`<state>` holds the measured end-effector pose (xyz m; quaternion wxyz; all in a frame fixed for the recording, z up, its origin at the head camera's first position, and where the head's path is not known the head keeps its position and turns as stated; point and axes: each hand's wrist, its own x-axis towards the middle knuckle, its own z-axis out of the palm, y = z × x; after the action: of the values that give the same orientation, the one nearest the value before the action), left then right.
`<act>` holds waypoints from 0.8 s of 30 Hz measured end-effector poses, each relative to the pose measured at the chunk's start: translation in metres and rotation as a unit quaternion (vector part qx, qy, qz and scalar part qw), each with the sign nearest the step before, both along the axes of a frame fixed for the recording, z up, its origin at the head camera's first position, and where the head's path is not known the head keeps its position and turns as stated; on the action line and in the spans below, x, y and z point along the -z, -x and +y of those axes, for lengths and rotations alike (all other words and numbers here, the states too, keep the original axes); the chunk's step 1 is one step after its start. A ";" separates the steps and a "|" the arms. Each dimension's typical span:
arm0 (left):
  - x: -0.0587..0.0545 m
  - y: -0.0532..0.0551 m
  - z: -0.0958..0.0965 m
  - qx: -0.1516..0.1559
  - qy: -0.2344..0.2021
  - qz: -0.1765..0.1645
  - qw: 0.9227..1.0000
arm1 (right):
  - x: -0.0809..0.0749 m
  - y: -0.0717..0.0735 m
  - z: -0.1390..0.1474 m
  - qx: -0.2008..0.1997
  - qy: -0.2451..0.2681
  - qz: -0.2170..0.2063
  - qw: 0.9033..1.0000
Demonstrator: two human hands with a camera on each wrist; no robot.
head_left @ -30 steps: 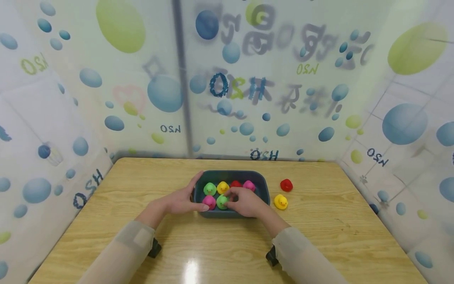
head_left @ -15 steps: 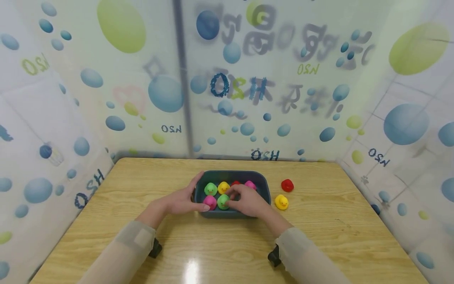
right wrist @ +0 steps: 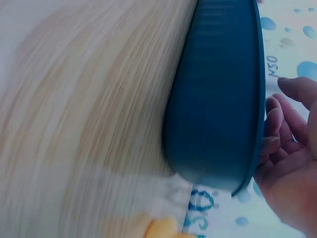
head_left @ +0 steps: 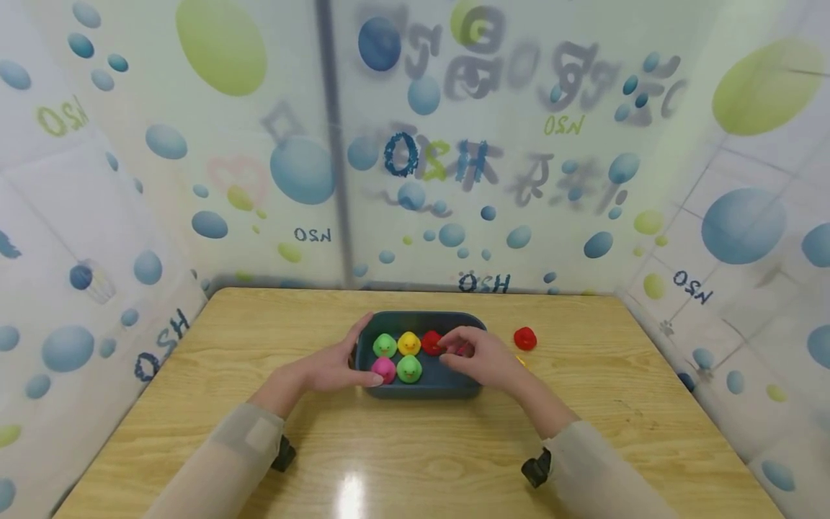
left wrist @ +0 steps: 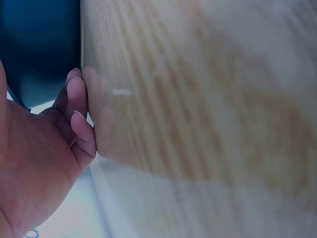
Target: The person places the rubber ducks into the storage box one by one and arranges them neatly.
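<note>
A dark blue tray point(head_left: 415, 393) sits on the table with small rubber ducks inside. Its back row has a green duck point(head_left: 385, 345), a yellow duck point(head_left: 408, 343), a red duck point(head_left: 431, 342) and a pink duck mostly behind my right hand. In front are a pink duck point(head_left: 383, 370) and a green duck point(head_left: 409, 369). My left hand point(head_left: 331, 366) holds the tray's left end, thumb over the front rim by the pink duck. My right hand point(head_left: 483, 358), fingers loosely bent and holding nothing, hovers above the tray's right half; the right wrist view shows its fingers beyond the rim.
Right of the tray, a red duck point(head_left: 525, 338) lies on the wooden table point(head_left: 402, 454). A yellow duck point(head_left: 521, 360) nearby is largely covered by my right hand. A patterned curtain point(head_left: 415, 245) stands behind the table, with patterned walls at both sides.
My right hand has let go of the green duck in the front row and moved right and up over the tray. The left hand has stayed in place.
</note>
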<state>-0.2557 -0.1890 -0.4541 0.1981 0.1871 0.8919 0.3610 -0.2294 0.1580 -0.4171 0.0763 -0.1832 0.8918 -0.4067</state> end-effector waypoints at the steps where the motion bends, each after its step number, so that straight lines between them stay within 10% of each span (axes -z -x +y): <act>1: 0.000 0.000 0.000 0.000 0.000 0.000 1.000 | -0.001 -0.002 0.004 0.003 0.000 0.000 1.000; 24: 0.003 0.001 0.000 -0.002 -0.007 0.001 1.000 | 0.001 -0.033 0.113 0.071 -0.029 -0.002 0.997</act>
<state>-0.2564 -0.1894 -0.4567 0.1955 0.1865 0.8901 0.3671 -0.1969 0.2708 -0.4181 0.0542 -0.1165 0.9137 -0.3854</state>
